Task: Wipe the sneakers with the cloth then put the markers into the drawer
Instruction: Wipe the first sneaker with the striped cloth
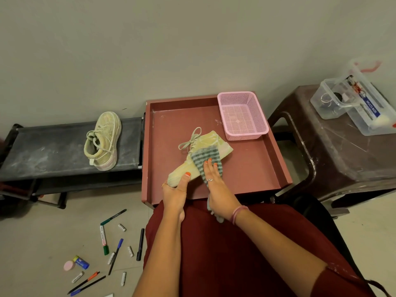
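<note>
A pale yellow sneaker point(205, 144) lies on its side in the open reddish-brown drawer point(276, 151). My left hand point(176, 190) grips its toe end. My right hand point(214, 179) presses a green-and-grey striped cloth point(204, 156) flat against the sneaker's side, and the cloth's tail hangs under my wrist. A second dusty sneaker point(104, 140) stands on the dark low rack point(53, 151) to the left. Several markers and pens point(104, 240) lie scattered on the floor at lower left.
A pink mesh basket point(243, 115) sits in the drawer's back right corner. A brown plastic stool point(342, 157) at right carries a clear storage box point(355, 99). Small white caps, a pink round object point(69, 265) and a glue stick point(81, 262) lie among the markers.
</note>
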`<move>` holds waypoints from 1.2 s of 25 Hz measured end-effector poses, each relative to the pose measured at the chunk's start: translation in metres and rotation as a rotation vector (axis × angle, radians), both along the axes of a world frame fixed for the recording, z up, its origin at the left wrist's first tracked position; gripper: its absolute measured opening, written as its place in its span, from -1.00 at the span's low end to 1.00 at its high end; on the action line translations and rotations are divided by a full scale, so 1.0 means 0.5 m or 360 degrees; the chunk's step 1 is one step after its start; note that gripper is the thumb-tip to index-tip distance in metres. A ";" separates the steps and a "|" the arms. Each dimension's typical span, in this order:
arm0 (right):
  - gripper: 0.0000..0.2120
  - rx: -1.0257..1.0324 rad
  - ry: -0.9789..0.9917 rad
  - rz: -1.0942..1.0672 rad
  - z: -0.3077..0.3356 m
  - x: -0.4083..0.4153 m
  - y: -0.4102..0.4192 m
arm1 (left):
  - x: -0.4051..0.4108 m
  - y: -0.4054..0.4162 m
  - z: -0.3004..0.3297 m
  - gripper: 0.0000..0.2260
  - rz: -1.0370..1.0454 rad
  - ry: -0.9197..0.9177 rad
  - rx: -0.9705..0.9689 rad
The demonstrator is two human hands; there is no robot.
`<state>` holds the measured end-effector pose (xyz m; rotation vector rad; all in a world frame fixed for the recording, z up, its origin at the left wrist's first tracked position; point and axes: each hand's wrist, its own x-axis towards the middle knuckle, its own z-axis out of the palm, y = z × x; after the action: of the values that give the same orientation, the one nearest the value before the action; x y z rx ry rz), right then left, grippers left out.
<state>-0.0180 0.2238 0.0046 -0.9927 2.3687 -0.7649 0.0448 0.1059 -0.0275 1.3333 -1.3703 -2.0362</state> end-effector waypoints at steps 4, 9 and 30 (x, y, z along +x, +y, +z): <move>-0.10 0.0104 0.0151 0.0223 0.011 -0.019 0.035 | 0.001 -0.007 -0.007 -0.40 -0.0034 0.0002 0.0013; -0.13 0.0269 0.0143 -0.0027 -0.001 -0.069 0.018 | -0.001 -0.001 -0.009 -0.14 -0.0019 -0.0038 0.0052; -0.34 0.0038 0.0021 -0.0333 0.086 -0.131 -0.026 | -0.014 -0.019 -0.005 -0.57 0.0125 0.0087 -0.0030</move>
<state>-0.0833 0.2109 0.0479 -0.7496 2.5144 -0.8053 0.0380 0.0965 -0.0301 1.2933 -1.2898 -1.9883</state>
